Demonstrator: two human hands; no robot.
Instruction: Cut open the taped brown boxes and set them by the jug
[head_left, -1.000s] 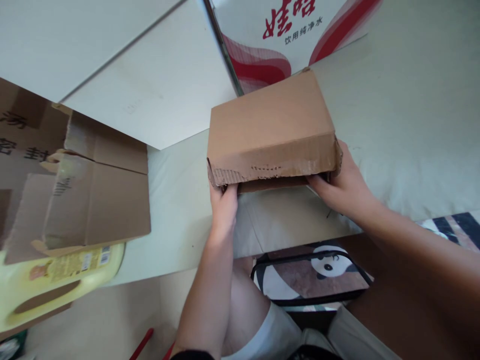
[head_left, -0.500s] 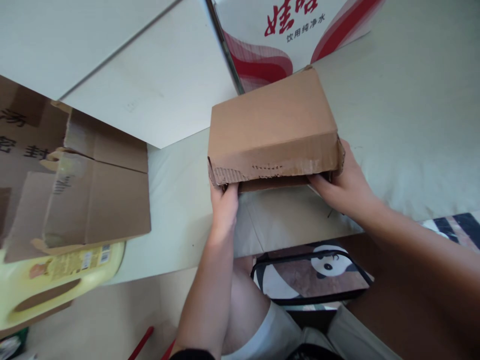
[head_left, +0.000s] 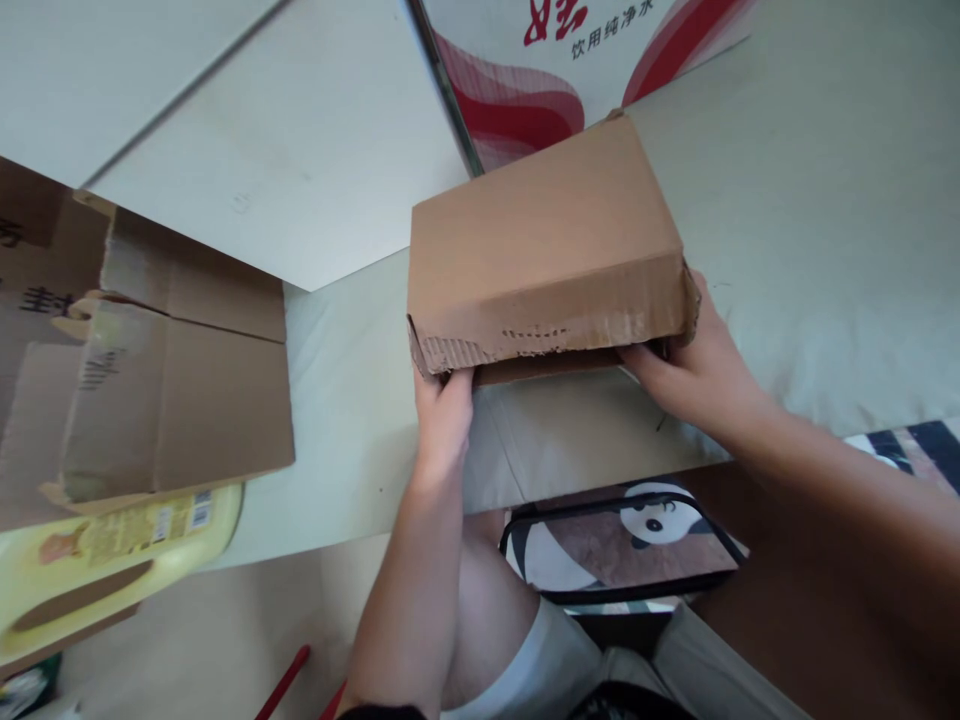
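A brown cardboard box (head_left: 540, 230) is held in front of me above the pale green cloth surface (head_left: 345, 400). Its near edge is torn, with ragged corrugated cardboard at the left corner and a dark gap underneath. My left hand (head_left: 444, 410) grips the near left corner, thumb at the torn edge and the other fingers out of sight. Around the near right corner, my right hand (head_left: 694, 365) is closed, its thumb tucked in at the gap below the edge. What is inside the box does not show.
Left are an opened cardboard carton (head_left: 217, 390) and a yellow jug (head_left: 172, 550) with a handle. Behind stand a white cabinet (head_left: 300, 150) and a white-and-red printed carton (head_left: 525, 100). A panda-patterned item (head_left: 630, 540) with black trim lies between my legs.
Both hands keep their hold on the box, which sits slightly nearer and larger in view. The view has shifted a little, moving the left-hand things further left.
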